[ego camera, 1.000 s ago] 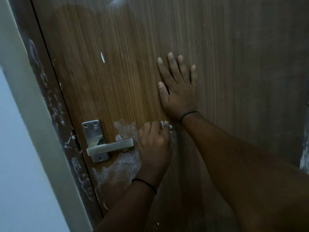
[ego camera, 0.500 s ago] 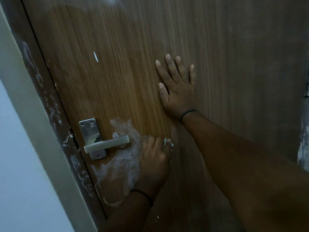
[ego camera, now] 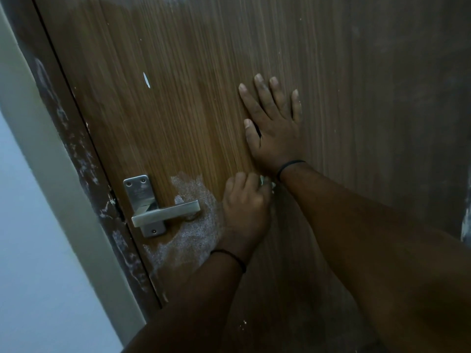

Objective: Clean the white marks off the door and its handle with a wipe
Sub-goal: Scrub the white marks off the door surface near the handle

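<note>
A pale crumpled wipe (ego camera: 266,182) is gripped in the left hand (ego camera: 246,207) against the brown wood-grain door (ego camera: 178,110). The right hand (ego camera: 274,128) is laid flat, fingers spread, above it. White marks (ego camera: 196,225) are seen beside the silver metal lever handle (ego camera: 165,212).

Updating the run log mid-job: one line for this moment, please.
left hand grips wipe on door | right hand flat on door | white smear around handle uncleaned

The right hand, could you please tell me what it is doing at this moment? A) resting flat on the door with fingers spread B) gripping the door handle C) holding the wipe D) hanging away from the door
A: the right hand lies flat on the door, fingers straight and spread, well above the handle, while the left hand holds the wipe.
</note>
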The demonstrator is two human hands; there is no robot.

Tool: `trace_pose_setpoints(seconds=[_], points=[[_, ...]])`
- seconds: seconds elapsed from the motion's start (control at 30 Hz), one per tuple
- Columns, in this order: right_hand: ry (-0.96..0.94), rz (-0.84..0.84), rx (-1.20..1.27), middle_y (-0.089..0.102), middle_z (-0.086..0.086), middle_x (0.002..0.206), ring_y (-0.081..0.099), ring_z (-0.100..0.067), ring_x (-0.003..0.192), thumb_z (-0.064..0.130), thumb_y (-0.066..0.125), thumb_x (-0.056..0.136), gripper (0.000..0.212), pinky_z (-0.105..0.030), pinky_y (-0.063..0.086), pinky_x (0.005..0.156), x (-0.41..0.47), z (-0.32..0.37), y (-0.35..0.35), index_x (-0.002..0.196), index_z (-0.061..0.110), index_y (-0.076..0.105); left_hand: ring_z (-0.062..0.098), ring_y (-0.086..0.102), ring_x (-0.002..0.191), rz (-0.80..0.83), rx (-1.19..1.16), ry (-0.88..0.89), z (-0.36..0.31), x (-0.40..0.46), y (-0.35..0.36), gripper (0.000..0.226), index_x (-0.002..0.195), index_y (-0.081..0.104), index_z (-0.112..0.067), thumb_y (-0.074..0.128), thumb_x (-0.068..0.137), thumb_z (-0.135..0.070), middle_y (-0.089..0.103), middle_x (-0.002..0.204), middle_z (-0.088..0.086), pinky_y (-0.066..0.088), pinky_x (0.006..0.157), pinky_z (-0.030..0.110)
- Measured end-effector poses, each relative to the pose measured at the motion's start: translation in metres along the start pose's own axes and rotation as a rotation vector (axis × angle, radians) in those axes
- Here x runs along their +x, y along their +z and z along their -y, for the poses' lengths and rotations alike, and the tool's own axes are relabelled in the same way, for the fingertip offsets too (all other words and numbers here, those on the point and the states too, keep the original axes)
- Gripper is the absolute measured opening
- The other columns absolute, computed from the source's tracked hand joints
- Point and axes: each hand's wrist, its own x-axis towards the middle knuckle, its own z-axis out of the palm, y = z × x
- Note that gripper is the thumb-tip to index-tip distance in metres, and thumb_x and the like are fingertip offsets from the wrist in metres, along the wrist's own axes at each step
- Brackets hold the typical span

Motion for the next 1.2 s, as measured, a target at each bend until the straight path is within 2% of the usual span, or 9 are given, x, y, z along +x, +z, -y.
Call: trace_pose_setpoints(seconds=[0.3, 0.4, 0.47, 0.57, 0.7, 0.73, 0.9, 1.07, 1.2], points=[[-0.007, -0.005, 0.007, 0.017, 0.003, 0.164, 0.009, -0.02, 0.153, 0.038, 0.033, 0.101, 0.055, -0.057, 0.009, 0.12, 0.001, 0.0, 0.0, 0.155, 0.033, 0.021, 0.023, 0.053, 0.074, 0.029, -0.004, 0.004, 0.012, -0.021, -0.001, 0.017, 0.101, 0.074, -0.013, 0.072, 0.084, -0.019, 0.058, 0.076, 0.004, 0.04, 0.066, 0.036], [-0.007, -0.019, -0.009, 0.017, 0.003, 0.164, 0.01, -0.02, 0.153, 0.037, 0.034, 0.102, 0.055, -0.057, 0.009, 0.12, 0.0, 0.0, 0.002, 0.155, 0.033, 0.021, 0.024, 0.049, 0.071, -0.009, -0.039, -0.044, 0.005, 0.007, -0.002, 0.003, 0.081, 0.07, -0.009, 0.068, 0.083, -0.01, 0.054, 0.071, 0.005, 0.035, 0.065, 0.036], [-0.005, -0.008, -0.02, 0.017, 0.003, 0.165, 0.009, -0.02, 0.153, 0.037, 0.033, 0.102, 0.056, -0.057, 0.009, 0.12, 0.0, -0.001, 0.001, 0.155, 0.033, 0.02, 0.024, 0.049, 0.07, -0.037, -0.067, -0.068, -0.006, 0.016, 0.001, 0.01, 0.07, 0.066, -0.01, 0.07, 0.08, -0.009, 0.053, 0.069, 0.005, 0.035, 0.065, 0.035], [-0.003, 0.017, -0.005, 0.014, 0.004, 0.165, 0.006, -0.019, 0.153, 0.037, 0.033, 0.102, 0.056, -0.057, 0.007, 0.121, 0.0, -0.001, -0.001, 0.155, 0.033, 0.018, 0.021, 0.049, 0.072, 0.001, -0.047, -0.016, -0.01, -0.01, 0.004, 0.005, 0.084, 0.073, -0.011, 0.069, 0.085, -0.014, 0.056, 0.073, 0.003, 0.036, 0.066, 0.034], [-0.006, 0.021, 0.028, 0.015, 0.003, 0.165, 0.006, -0.02, 0.153, 0.035, 0.035, 0.101, 0.057, -0.058, 0.007, 0.12, 0.0, 0.002, -0.003, 0.155, 0.032, 0.019, 0.021, 0.056, 0.079, 0.138, -0.015, 0.037, 0.013, -0.052, -0.009, 0.028, 0.105, 0.074, -0.014, 0.054, 0.091, -0.029, 0.063, 0.084, 0.003, 0.045, 0.067, 0.036], [-0.005, 0.02, 0.027, 0.015, 0.003, 0.165, 0.007, -0.02, 0.153, 0.035, 0.034, 0.101, 0.057, -0.058, 0.007, 0.12, 0.0, 0.002, -0.003, 0.155, 0.032, 0.019, 0.022, 0.057, 0.08, 0.155, -0.004, 0.018, 0.021, -0.054, -0.015, 0.03, 0.107, 0.073, -0.014, 0.053, 0.091, -0.03, 0.063, 0.086, 0.004, 0.046, 0.066, 0.036], [-0.004, 0.045, 0.005, 0.01, 0.002, 0.166, 0.003, -0.021, 0.153, 0.036, 0.029, 0.102, 0.057, -0.058, 0.005, 0.12, -0.002, 0.002, -0.003, 0.157, 0.032, 0.014, 0.021, 0.06, 0.081, 0.194, 0.006, -0.069, 0.042, -0.044, -0.034, 0.032, 0.11, 0.071, -0.009, 0.077, 0.079, -0.015, 0.063, 0.089, 0.004, 0.046, 0.056, 0.032], [-0.001, 0.078, -0.041, 0.006, -0.002, 0.166, 0.0, -0.025, 0.153, 0.037, 0.027, 0.103, 0.058, -0.056, 0.0, 0.121, 0.001, 0.009, -0.004, 0.157, 0.03, 0.009, 0.024, 0.064, 0.088, 0.225, -0.134, -0.238, 0.027, -0.073, -0.045, 0.039, 0.121, 0.068, -0.01, 0.075, 0.084, -0.016, 0.068, 0.103, 0.011, 0.055, 0.069, 0.038], [0.015, 0.089, -0.041, 0.005, -0.008, 0.166, -0.001, -0.03, 0.153, 0.038, 0.029, 0.103, 0.06, -0.053, -0.002, 0.122, 0.008, 0.021, -0.005, 0.158, 0.023, 0.008, 0.021, 0.062, 0.076, 0.155, -0.154, -0.328, 0.035, -0.085, -0.051, 0.033, 0.113, 0.074, -0.012, 0.079, 0.08, -0.012, 0.067, 0.086, 0.006, 0.05, 0.063, 0.032]])
